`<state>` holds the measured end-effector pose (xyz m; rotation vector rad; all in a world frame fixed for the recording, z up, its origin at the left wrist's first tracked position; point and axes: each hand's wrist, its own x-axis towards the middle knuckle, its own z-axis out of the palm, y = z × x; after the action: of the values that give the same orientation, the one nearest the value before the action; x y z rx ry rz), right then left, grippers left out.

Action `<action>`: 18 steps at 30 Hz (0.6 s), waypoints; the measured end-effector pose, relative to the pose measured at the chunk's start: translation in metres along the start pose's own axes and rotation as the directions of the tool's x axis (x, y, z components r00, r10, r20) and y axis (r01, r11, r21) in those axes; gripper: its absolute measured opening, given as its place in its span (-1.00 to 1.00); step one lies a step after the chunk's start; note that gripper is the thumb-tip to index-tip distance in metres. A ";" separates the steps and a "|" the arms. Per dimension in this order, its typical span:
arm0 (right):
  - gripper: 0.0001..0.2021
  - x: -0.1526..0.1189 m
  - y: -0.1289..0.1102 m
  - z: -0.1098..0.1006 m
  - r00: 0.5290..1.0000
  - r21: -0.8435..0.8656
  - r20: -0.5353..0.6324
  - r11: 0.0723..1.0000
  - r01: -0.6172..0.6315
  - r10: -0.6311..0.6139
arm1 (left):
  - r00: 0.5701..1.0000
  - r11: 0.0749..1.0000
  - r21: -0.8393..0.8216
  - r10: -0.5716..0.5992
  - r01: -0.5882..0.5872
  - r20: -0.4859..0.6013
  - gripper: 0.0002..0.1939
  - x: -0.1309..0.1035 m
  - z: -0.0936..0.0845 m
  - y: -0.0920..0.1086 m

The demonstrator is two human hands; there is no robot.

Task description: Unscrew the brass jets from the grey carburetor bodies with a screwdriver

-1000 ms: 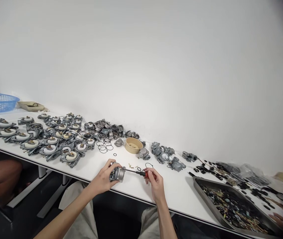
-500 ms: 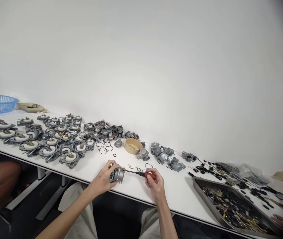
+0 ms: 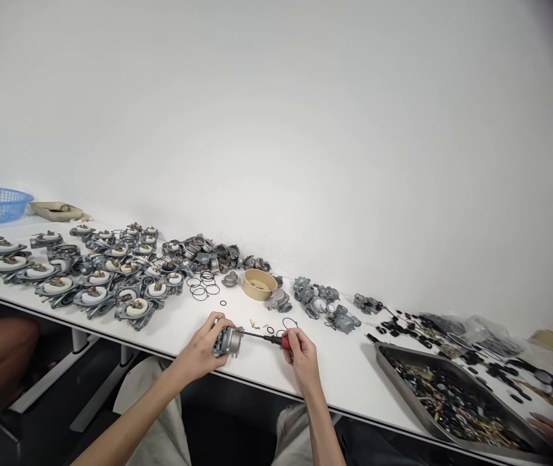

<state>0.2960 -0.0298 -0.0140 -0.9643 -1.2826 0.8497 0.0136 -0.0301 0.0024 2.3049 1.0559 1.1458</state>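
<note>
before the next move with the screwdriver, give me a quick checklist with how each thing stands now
1. Left hand gripping the carburetor: ok, fingers and thumb close around it.
2. Right hand on the red-and-black screwdriver: ok, it holds the red handle.
3. Screwdriver reaching the carburetor: ok, the shaft's far end meets its side.
4. Tip seated in a screw: cannot tell, too small to make out.
5. Small brass-coloured pieces all in the round tan dish: not ok, several lie loose on the white table in front of it.
</note>
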 end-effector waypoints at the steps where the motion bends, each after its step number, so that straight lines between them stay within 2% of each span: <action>1: -0.70 0.000 0.000 0.000 1.000 0.007 0.009 1.000 0.018 -0.018 | 1.000 1.000 0.000 0.002 -0.002 0.000 -0.43 0.000 0.000 0.000; 5: -0.71 -0.002 -0.002 -0.001 0.996 0.052 0.065 0.997 0.054 -0.058 | 1.000 1.000 0.001 0.015 -0.015 -0.005 -0.43 0.000 0.000 0.000; 10: -0.70 -0.001 -0.001 -0.001 1.000 -0.033 0.027 0.999 0.017 -0.017 | 1.000 1.000 0.001 0.015 -0.015 -0.010 -0.44 0.000 0.000 -0.001; 14: -0.70 -0.001 0.000 -0.002 0.994 0.047 0.083 0.997 0.061 -0.065 | 1.000 1.000 0.012 0.021 -0.021 -0.007 -0.44 -0.001 0.000 0.000; 18: -0.72 -0.001 0.001 -0.001 0.998 -0.004 0.056 1.000 0.013 -0.013 | 1.000 1.000 0.008 0.012 -0.012 -0.011 -0.45 0.000 -0.001 0.001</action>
<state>0.2972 -0.0304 -0.0150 -0.9403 -1.3372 0.8699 0.0132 -0.0308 0.0028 2.3165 1.0534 1.1629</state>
